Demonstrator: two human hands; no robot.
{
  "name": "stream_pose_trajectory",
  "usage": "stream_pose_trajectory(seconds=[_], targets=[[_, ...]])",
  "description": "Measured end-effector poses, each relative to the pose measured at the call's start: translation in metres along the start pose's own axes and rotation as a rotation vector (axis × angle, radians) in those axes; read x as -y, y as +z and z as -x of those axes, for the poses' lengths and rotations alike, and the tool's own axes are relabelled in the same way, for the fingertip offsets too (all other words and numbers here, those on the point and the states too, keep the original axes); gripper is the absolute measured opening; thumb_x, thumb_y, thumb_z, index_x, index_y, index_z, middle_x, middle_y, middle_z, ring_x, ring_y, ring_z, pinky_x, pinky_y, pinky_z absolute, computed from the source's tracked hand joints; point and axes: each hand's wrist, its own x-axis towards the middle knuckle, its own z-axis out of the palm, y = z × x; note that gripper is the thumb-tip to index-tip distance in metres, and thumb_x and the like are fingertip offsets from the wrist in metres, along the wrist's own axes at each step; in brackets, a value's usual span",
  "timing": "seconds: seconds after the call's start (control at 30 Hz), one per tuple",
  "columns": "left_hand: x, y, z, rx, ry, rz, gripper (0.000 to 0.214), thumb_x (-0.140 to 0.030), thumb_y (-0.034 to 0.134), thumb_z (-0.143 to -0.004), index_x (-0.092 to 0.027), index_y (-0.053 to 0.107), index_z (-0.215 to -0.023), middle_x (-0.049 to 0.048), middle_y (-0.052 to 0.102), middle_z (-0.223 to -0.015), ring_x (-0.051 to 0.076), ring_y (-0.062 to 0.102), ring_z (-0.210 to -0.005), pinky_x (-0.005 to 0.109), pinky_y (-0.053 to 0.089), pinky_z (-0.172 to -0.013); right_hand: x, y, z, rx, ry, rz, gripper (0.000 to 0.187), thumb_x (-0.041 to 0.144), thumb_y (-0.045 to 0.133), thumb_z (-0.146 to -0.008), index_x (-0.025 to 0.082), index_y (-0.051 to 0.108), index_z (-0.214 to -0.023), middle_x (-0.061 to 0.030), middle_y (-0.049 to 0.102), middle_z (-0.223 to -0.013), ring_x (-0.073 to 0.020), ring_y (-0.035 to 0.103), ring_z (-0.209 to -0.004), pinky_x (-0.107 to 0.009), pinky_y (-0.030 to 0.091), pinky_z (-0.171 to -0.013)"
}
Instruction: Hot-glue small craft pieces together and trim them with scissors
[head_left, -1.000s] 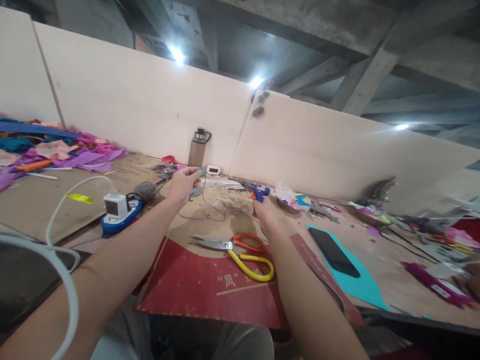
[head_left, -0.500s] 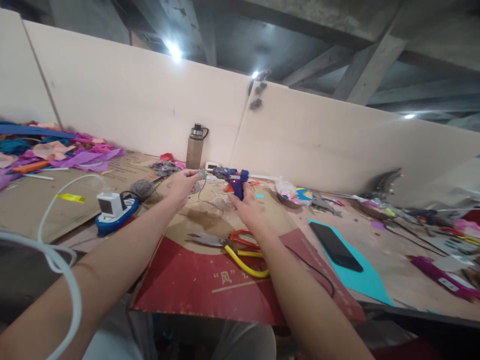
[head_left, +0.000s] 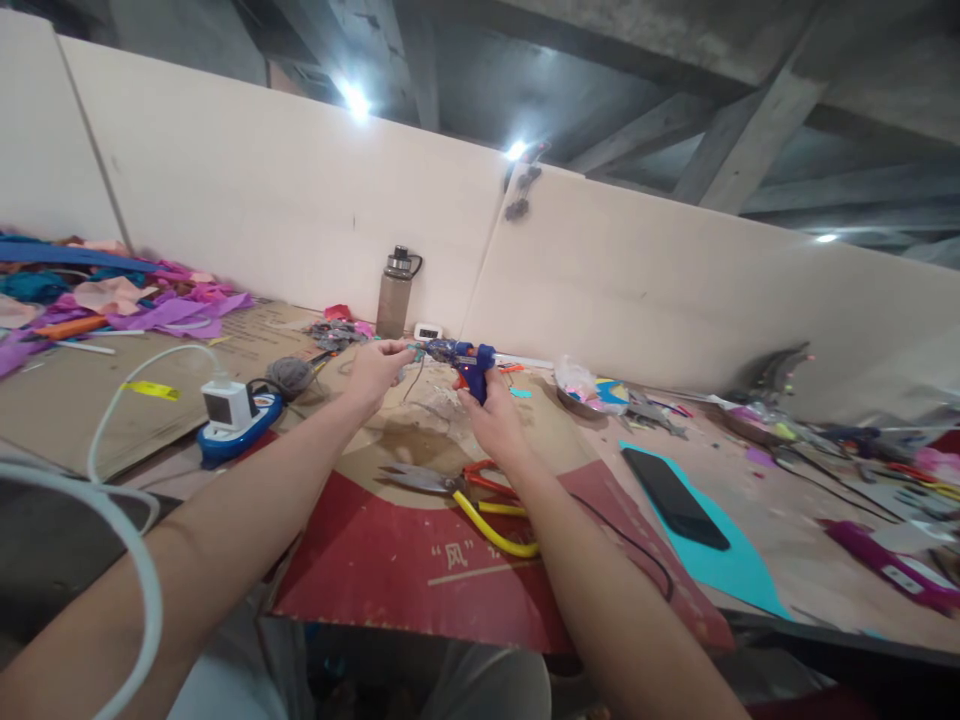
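Note:
My right hand (head_left: 491, 410) is wrapped round the handle of a blue glue gun (head_left: 472, 372), whose nozzle points left. Pinched in the fingertips of my left hand (head_left: 377, 375) is a small teal piece (head_left: 415, 352), too small to name more closely. The nozzle is at or very close to that piece; whether they touch I cannot tell. A thin grey strand (head_left: 414, 385) hangs below the piece. Nearer to me, scissors with red handles (head_left: 487, 478) and pliers-like cutters with yellow grips (head_left: 491, 535) lie on the cardboard (head_left: 375, 570), partly behind my right forearm.
A bottle (head_left: 394, 300) stands by the back panel. At left are a blue power strip (head_left: 236, 430) with a white charger, grey yarn (head_left: 291, 375) and coloured scraps (head_left: 150, 300). To the right lie a phone (head_left: 675, 498) on teal sheet and a bowl (head_left: 581, 402).
The glue gun's nozzle and the teal piece in my left fingers have come closer together. The view has shifted slightly; both hands keep their hold.

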Motion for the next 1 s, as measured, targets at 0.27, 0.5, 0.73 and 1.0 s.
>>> stream_pose_trajectory(seconds=[0.27, 0.5, 0.73, 1.0], targets=[[-0.0017, 0.0005, 0.0016, -0.013, -0.011, 0.008, 0.019, -0.028, 0.068, -0.060, -0.012, 0.061, -0.067, -0.0054, 0.044, -0.049, 0.003, 0.029, -0.037, 0.019, 0.019, -0.037, -0.0016, 0.0031, 0.0008, -0.017, -0.018, 0.060, 0.032, 0.024, 0.049, -0.080, 0.020, 0.050, -0.112, -0.0056, 0.062, -0.093, -0.0200, 0.056, -0.084, -0.036, 0.043, -0.082], [-0.0052, 0.0012, 0.0040, -0.018, -0.008, -0.022, 0.018, -0.028, 0.068, -0.060, -0.013, 0.061, -0.065, -0.0064, 0.041, -0.045, 0.003, 0.029, -0.037, 0.020, 0.019, -0.037, 0.0020, 0.0038, 0.0018, 0.010, -0.019, 0.085, 0.034, 0.024, 0.047, -0.081, 0.019, 0.048, -0.115, -0.0079, 0.061, -0.100, -0.0214, 0.056, -0.094, -0.037, 0.041, -0.088], [-0.0052, 0.0007, 0.0043, -0.032, -0.011, -0.017, 0.019, -0.029, 0.069, -0.059, -0.013, 0.061, -0.065, -0.0057, 0.043, -0.047, 0.004, 0.030, -0.038, 0.020, 0.020, -0.038, 0.0039, 0.0028, 0.0018, 0.009, 0.008, 0.123, 0.033, 0.025, 0.048, -0.081, 0.019, 0.048, -0.113, -0.0089, 0.061, -0.101, -0.0222, 0.056, -0.093, -0.037, 0.041, -0.087], [-0.0093, 0.0025, 0.0065, -0.047, -0.022, -0.005, 0.017, -0.027, 0.068, -0.059, -0.012, 0.062, -0.065, -0.0051, 0.045, -0.048, 0.004, 0.030, -0.038, 0.020, 0.021, -0.038, 0.0054, 0.0027, 0.0028, 0.001, 0.009, 0.145, 0.036, 0.025, 0.048, -0.080, 0.019, 0.048, -0.115, -0.0094, 0.061, -0.099, -0.0225, 0.056, -0.091, -0.036, 0.042, -0.085]])
